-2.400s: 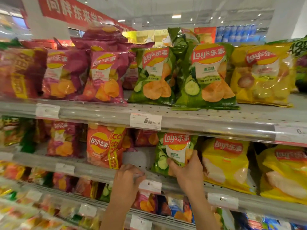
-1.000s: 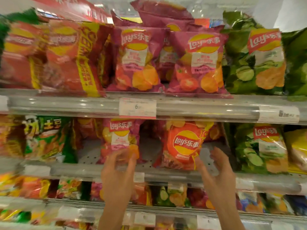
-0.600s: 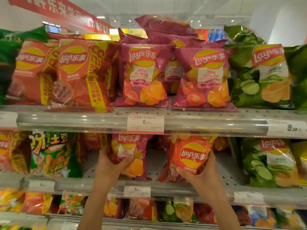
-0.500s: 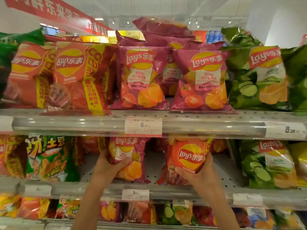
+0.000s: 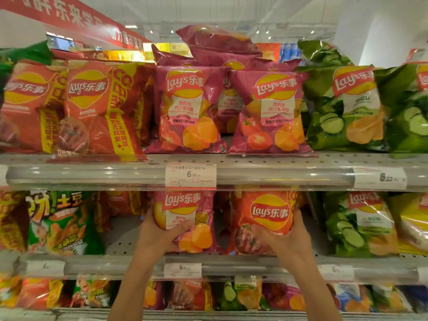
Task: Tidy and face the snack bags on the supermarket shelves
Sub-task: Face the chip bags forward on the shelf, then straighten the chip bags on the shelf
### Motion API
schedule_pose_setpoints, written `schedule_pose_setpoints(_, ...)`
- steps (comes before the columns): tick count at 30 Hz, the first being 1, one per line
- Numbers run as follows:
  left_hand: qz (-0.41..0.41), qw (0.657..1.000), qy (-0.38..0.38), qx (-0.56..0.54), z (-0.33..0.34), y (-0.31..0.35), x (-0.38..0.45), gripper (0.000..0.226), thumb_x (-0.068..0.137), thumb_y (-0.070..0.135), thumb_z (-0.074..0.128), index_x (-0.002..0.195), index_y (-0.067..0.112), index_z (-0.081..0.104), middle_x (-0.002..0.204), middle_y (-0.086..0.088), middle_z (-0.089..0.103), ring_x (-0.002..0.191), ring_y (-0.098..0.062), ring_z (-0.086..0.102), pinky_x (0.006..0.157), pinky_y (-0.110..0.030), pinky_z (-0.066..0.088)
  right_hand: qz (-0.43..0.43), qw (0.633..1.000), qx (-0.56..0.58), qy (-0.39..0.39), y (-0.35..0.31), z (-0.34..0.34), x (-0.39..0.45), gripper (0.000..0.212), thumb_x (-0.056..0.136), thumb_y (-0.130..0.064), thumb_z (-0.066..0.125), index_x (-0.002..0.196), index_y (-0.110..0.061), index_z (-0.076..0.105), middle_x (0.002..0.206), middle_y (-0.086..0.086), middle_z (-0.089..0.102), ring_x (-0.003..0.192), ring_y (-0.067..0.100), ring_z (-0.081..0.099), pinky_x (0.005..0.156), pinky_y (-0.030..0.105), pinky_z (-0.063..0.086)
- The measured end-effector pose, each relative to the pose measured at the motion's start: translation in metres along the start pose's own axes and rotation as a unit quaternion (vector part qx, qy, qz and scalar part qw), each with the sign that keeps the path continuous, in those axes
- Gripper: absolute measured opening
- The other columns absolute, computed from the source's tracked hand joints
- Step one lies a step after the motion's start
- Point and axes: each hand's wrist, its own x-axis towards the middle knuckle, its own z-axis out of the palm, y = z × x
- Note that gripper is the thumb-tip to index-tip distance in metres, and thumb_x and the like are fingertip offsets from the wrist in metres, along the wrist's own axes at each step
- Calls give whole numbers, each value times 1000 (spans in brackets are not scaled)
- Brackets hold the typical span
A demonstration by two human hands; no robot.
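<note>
Pink Lay's bag is gripped by left hand; right hand grips orange Lay's bag, its top hidden by the shelf rail above.

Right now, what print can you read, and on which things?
"Lay's 乐事": pink bag in left hand
"Lay's 乐事": orange bag in right hand
"6.50": upper price tag
"6.50": lower price tag
Red banner, other tags: blurred.

A red banner with white characters hangs overhead.
</note>
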Motion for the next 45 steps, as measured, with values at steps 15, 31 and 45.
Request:
schedule_pose_setpoints(15, 52, 997, -12, 56, 139, -3, -42, 96, 31, 75, 78, 111, 38, 43, 90, 30, 52, 78, 7, 53, 64, -11, 40, 12, 990, 28, 137, 26, -112, -52, 98, 45, -52, 91, 129, -38, 42, 108, -16, 66, 94, 10, 66, 75, 36, 56)
schedule_pose_setpoints(31, 61, 937, -51, 340, 108, -3, -55, 118, 40, 100, 55, 130, 24, 47, 125, -1, 63, 118, -27, 59, 99, -49, 49, 53, 994, 64, 75, 17, -91, -78, 98, 34, -49, 91, 120, -37, 46, 109, -7, 66, 97, 19, 65, 85, 43, 55)
schedule_pose_setpoints(45, 273, 862, 63, 422, -104, -57, -11, 37, 54, 33, 96, 75, 21, 67, 81, 5, 62, 83, -28, 59, 68, -41, 43, 16, 999, 31, -13, -46, 90, -110, 125, 30, -77, 86, 138, -38, 37, 110, -23, 62, 95, 2, 62, 81, 27, 54)
